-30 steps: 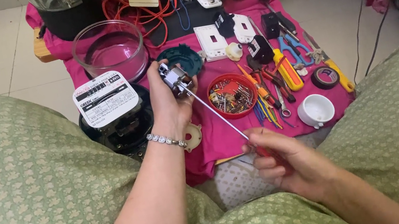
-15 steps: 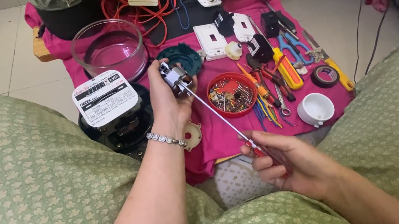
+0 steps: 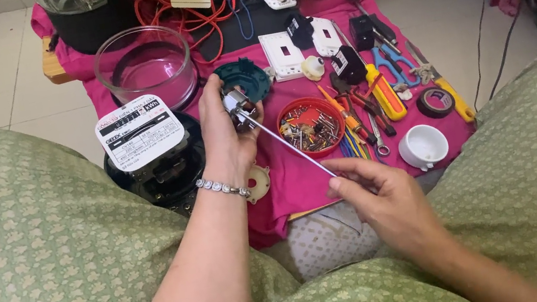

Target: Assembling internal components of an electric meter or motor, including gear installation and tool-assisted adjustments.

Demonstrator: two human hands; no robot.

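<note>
One head view only, looking steeply down past the wearer's knees onto a pink cloth (image 3: 302, 181) of tools on the floor. Close range; left hand (image 3: 228, 143) and right hand (image 3: 379, 194) mid-frame, knees along the lower edge.

A small metal part (image 3: 235, 106) held upright meets a long, slanting screwdriver shaft (image 3: 289, 144).

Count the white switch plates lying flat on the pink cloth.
2. One white switch plate lies just right of the dark green round part; the other sits beside it further right, partly under a black part. More may be hidden among the clutter behind.
</note>
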